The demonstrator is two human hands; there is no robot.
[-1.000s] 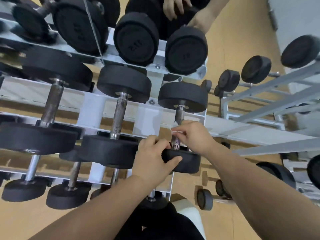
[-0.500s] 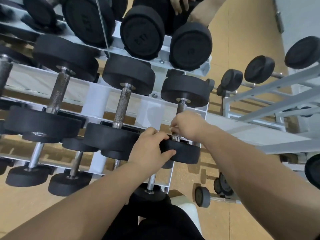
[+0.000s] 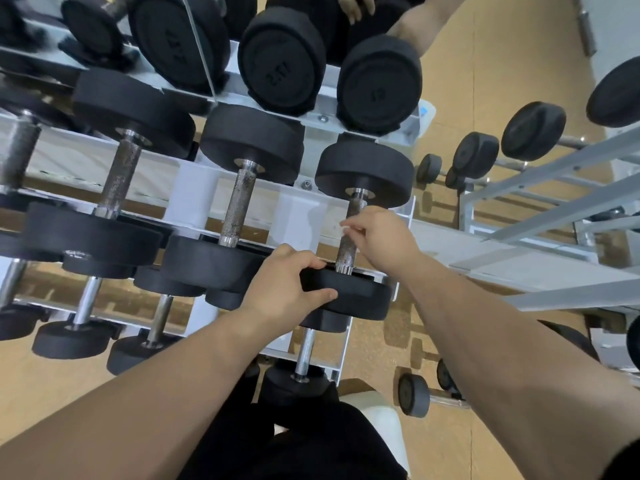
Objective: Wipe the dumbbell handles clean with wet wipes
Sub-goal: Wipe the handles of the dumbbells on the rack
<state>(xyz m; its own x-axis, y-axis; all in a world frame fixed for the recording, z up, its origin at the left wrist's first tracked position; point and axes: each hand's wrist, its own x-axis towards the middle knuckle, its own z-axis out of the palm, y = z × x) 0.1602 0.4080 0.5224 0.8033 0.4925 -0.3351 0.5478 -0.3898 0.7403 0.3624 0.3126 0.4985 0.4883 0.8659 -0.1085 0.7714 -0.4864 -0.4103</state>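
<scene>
A black dumbbell lies on the middle shelf of the white rack [image 3: 194,195], rightmost in its row. Its knurled metal handle [image 3: 347,251] runs between a far head [image 3: 365,174] and a near head [image 3: 360,294]. My left hand [image 3: 284,285] grips the near head by its rim, thumb underneath. My right hand [image 3: 381,237] is wrapped around the upper part of the handle, and a small white bit of wet wipe [image 3: 346,228] shows at its fingertips. Most of the wipe is hidden inside the hand.
Two more dumbbells with knurled handles [image 3: 239,206] [image 3: 117,178] lie to the left on the same shelf. Larger ones fill the top shelf [image 3: 280,60], smaller ones the bottom [image 3: 304,355]. A mirror at the top reflects hands. A second grey rack [image 3: 540,174] stands to the right.
My right hand has slid up the handle away from the near head, baring the lower part of the handle. My left hand stays on the near head. The view has shifted slightly.
</scene>
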